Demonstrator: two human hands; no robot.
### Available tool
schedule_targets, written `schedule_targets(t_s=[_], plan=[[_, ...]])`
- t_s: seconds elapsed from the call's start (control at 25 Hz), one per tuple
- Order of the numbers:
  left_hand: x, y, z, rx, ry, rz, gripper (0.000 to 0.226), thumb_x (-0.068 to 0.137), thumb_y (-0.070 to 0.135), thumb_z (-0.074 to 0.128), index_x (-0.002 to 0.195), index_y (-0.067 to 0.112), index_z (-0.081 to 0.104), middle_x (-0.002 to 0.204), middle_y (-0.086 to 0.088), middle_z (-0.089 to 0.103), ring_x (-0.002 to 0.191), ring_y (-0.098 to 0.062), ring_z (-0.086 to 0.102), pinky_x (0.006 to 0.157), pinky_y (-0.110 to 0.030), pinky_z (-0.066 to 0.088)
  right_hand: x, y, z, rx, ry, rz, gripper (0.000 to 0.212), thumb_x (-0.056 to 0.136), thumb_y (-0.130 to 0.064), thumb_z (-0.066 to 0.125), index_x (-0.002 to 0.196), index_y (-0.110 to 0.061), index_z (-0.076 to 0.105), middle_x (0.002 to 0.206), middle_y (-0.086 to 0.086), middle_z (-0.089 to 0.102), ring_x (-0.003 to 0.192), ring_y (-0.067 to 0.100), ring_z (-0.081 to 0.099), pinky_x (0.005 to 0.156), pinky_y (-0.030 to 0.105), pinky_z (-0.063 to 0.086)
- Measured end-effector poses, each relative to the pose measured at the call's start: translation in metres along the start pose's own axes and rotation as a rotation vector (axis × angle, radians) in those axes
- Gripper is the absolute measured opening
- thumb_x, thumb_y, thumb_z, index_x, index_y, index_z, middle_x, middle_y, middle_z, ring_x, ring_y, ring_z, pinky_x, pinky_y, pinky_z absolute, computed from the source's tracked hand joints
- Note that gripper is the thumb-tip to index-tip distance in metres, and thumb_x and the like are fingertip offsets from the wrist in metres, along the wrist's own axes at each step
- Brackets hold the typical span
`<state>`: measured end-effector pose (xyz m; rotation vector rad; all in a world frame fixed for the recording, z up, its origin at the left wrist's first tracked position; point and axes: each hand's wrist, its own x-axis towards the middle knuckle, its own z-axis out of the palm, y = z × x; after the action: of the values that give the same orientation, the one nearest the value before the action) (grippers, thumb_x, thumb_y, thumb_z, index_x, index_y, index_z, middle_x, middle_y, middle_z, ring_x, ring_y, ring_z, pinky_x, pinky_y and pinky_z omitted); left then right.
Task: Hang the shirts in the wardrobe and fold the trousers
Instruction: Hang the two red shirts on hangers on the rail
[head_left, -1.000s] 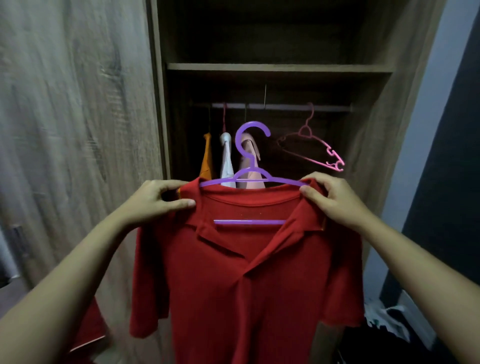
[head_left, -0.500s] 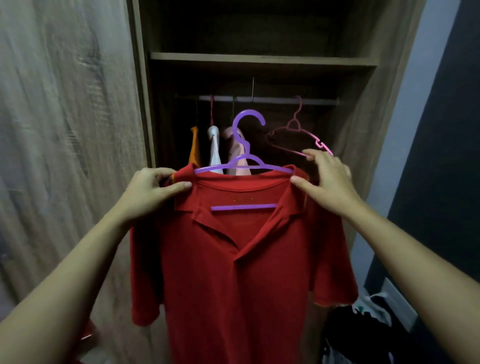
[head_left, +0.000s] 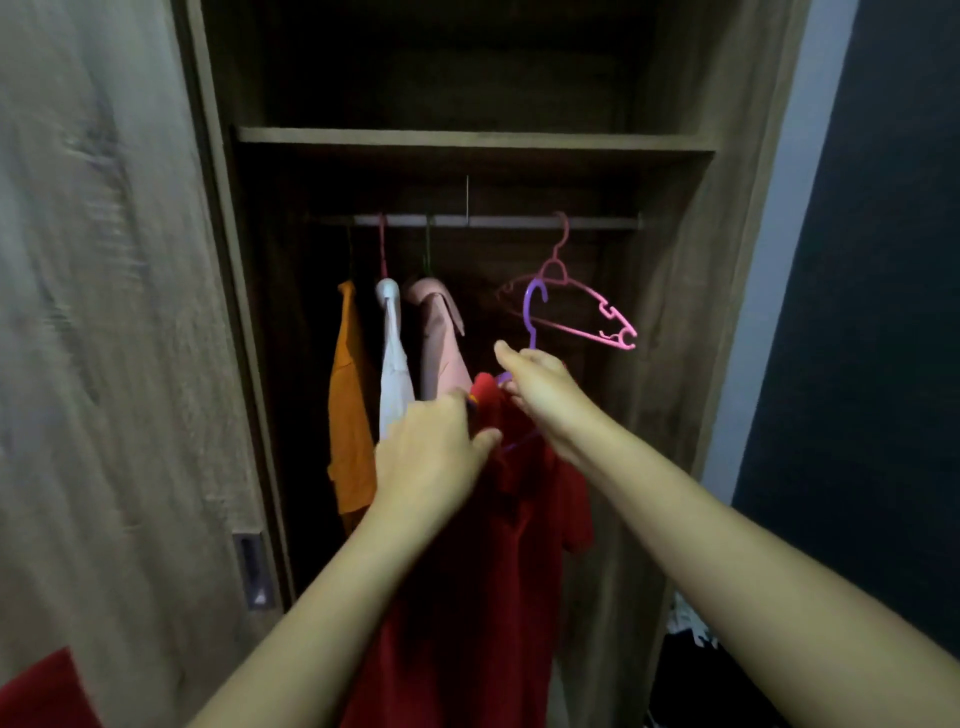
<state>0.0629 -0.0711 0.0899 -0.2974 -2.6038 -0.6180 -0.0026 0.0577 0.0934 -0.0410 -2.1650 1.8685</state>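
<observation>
A red polo shirt hangs on a purple hanger, turned edge-on inside the open wardrobe. My left hand grips the near shoulder of the shirt and hanger. My right hand holds the far shoulder just under the purple hook. The hook sits well below the metal rail and overlaps an empty pink hanger that hangs from the rail.
On the rail's left hang an orange shirt, a white shirt and a pale pink shirt. A shelf runs above the rail. The sliding door stands left. Dark clothes lie low at the right.
The red shirt has turned from facing me to edge-on and moved forward into the wardrobe, right of the pale pink shirt. Both hands went with it.
</observation>
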Motion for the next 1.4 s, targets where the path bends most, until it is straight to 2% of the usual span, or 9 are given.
schedule_targets(t_s=[0.08,0.28,0.4,0.48,0.8,1.0,1.08,1.24,1.4], plan=[[0.011,0.011,0.009,-0.198,-0.125,0.070,0.052,0.082,0.039,0.065,0.129,0.027,0.048,0.122,-0.005,0.061,0.116,-0.028,0.054,0.091,-0.033,0.044,0.017,0.002,-0.013,0.062,0.024,0.013,0.053,0.049,-0.069,0.064,0.080,-0.031,0.045,0.081,-0.011,0.045,0.070,0.003,0.047,0.063,0.020,0.040],[0.042,0.030,0.051,-0.514,-0.087,0.134,0.073,0.077,0.015,0.052,0.145,0.027,0.030,0.120,-0.007,0.063,0.108,-0.025,0.059,0.093,-0.030,0.044,0.077,-0.003,-0.031,0.096,0.002,-0.007,0.069,0.078,-0.028,0.073,0.134,-0.006,0.040,0.115,0.008,0.054,0.099,0.017,0.058,0.079,0.024,0.044],[0.083,0.035,0.064,-0.599,-0.080,0.122,0.086,0.063,0.023,0.042,0.147,0.031,0.025,0.106,-0.008,0.067,0.090,-0.024,0.064,0.082,-0.037,0.051,0.119,-0.012,-0.037,0.093,-0.078,-0.076,0.030,0.078,-0.022,0.072,0.100,-0.010,0.055,0.077,0.003,0.056,0.056,0.004,0.055,0.048,0.012,0.041],[0.113,0.042,0.068,-0.630,-0.067,0.100,0.087,0.064,0.023,0.044,0.147,0.035,0.024,0.104,-0.008,0.068,0.087,-0.025,0.064,0.080,-0.035,0.053,0.151,-0.022,-0.041,0.096,-0.088,-0.115,0.022,0.081,-0.022,0.070,0.092,-0.013,0.054,0.069,0.000,0.051,0.048,0.001,0.050,0.041,0.009,0.037],[0.224,0.054,0.087,-0.629,0.044,0.026,0.075,0.079,0.008,0.052,0.147,0.027,0.027,0.096,-0.014,0.067,0.084,-0.028,0.063,0.066,-0.027,0.045,0.253,-0.053,-0.025,0.121,-0.082,-0.152,0.024,0.081,-0.025,0.068,0.098,-0.008,0.063,0.078,0.006,0.060,0.059,0.008,0.056,0.045,0.014,0.042],[0.253,0.048,0.117,-0.604,0.052,-0.002,0.078,0.078,0.006,0.053,0.148,0.026,0.025,0.104,-0.012,0.068,0.093,-0.027,0.063,0.080,-0.031,0.050,0.293,-0.038,-0.020,-0.038,-0.144,-0.067,0.012,0.083,-0.025,0.064,0.090,-0.016,0.067,0.079,0.002,0.062,0.074,0.015,0.057,0.060,0.023,0.041],[0.246,0.047,0.134,-0.607,0.025,-0.017,0.081,0.078,0.003,0.052,0.150,0.023,0.019,0.111,-0.014,0.065,0.097,-0.027,0.062,0.084,-0.027,0.048,0.298,-0.022,-0.015,-0.087,-0.164,-0.065,0.023,0.081,-0.020,0.065,0.103,-0.014,0.066,0.091,0.005,0.065,0.085,0.018,0.060,0.064,0.024,0.043],[0.245,0.043,0.148,-0.613,-0.036,0.014,0.086,0.080,0.004,0.051,0.151,0.022,0.007,0.100,-0.012,0.062,0.073,-0.018,0.057,0.058,-0.006,0.039,0.293,-0.015,-0.019,-0.051,-0.156,-0.069,0.042,0.082,-0.006,0.060,0.124,-0.008,0.057,0.108,0.007,0.064,0.104,0.021,0.059,0.080,0.025,0.044],[0.244,0.041,0.137,-0.540,-0.152,0.047,0.095,0.085,0.026,0.063,0.150,0.016,-0.006,0.142,-0.011,0.045,0.127,-0.021,0.047,0.096,-0.016,0.034,0.272,-0.034,-0.033,-0.369,-0.150,-0.131,0.034,0.084,-0.008,0.058,0.118,-0.007,0.058,0.108,0.013,0.065,0.097,0.024,0.061,0.077,0.030,0.050]])
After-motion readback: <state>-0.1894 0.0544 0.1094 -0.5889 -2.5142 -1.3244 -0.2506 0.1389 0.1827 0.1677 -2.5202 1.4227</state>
